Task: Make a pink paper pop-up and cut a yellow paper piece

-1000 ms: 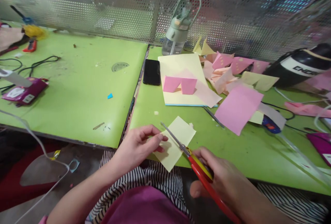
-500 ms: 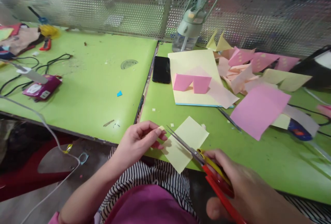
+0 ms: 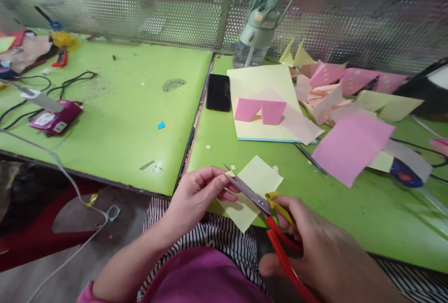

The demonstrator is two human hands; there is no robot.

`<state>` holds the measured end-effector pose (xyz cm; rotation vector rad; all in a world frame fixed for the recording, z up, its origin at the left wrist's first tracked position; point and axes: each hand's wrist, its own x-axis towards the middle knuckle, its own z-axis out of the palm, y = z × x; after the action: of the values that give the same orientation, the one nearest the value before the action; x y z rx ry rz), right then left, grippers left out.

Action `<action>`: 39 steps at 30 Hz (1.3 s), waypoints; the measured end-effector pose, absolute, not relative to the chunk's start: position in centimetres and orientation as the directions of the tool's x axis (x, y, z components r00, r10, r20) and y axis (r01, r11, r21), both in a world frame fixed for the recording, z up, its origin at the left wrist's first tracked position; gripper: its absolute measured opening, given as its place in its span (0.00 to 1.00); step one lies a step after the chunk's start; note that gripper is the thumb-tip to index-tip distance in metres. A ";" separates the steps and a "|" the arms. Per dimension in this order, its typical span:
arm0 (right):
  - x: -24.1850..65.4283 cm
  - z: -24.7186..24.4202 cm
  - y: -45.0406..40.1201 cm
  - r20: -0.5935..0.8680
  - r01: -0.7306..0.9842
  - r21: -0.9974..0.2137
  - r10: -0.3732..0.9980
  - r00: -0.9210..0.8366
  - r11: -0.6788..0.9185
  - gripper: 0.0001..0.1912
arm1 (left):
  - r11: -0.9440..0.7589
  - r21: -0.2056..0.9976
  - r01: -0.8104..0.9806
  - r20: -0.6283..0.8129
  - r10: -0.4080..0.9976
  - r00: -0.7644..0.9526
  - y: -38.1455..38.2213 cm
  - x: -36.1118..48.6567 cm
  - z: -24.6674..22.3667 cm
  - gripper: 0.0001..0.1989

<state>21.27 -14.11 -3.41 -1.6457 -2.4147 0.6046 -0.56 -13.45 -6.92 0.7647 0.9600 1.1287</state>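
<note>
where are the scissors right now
In the head view, the scissors are low, right of centre, in the right hand, reaching to the small yellow piece in the left hand.

Before you stands a perforated metal screen point(image 3: 140, 2), with a green-lidded bottle point(image 3: 257, 33) near its foot and a black phone point(image 3: 219, 92) closer to you. On your left, a half-round protractor point(image 3: 174, 85), a blue scrap point(image 3: 161, 125) and a purple power socket point(image 3: 58, 119) lie on the green table point(image 3: 119, 112), and a white cable point(image 3: 69, 180) hangs past its edge.

Head-worn view, facing forward and down, near the hands point(image 3: 199, 193) point(image 3: 317, 230)
</note>
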 end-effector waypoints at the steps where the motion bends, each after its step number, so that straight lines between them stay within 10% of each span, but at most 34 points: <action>1: 21.4 -3.5 -14.1 -0.060 0.850 -0.397 0.914 -0.400 0.346 0.40 | 0.262 0.885 -0.384 -0.231 0.965 0.126 -13.5 -0.5 -6.9 0.06; 39: 24.2 -4.7 -14.8 0.014 0.835 -0.261 0.867 -0.499 0.485 0.43 | 0.315 0.866 -0.388 -0.271 0.948 0.165 -13.6 0.5 -6.5 0.14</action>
<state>24.15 -14.83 -4.70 -1.4885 -2.5803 0.3317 0.47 -13.64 -6.52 0.7338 0.9551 1.0843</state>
